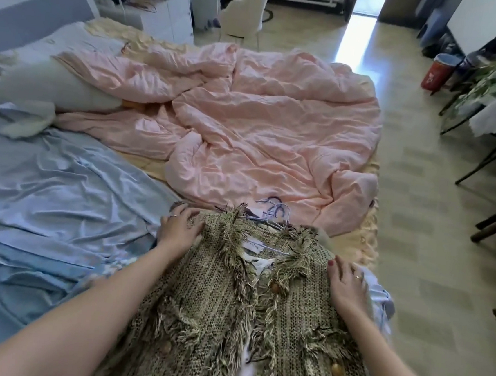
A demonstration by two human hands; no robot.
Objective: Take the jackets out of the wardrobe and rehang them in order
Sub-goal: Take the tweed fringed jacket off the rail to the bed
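Observation:
A green-beige tweed jacket [214,306] with fringed edges and round buttons lies on top of a pile of garments at the near end of the bed. Pale hanger hooks [272,210] stick out past its collar. My left hand [180,230] rests on the jacket's left shoulder, fingers spread and lightly bent. My right hand [348,284] lies flat on the right shoulder, over a white-blue garment [381,297] beneath. No wardrobe is in view.
A crumpled pink duvet [261,128] covers the far half of the bed, a light blue sheet [44,183] the left. A white chair [245,11] and white drawers [166,13] stand beyond. Black chair legs [485,162] and a red bin [438,71] stand on the tiled floor at right.

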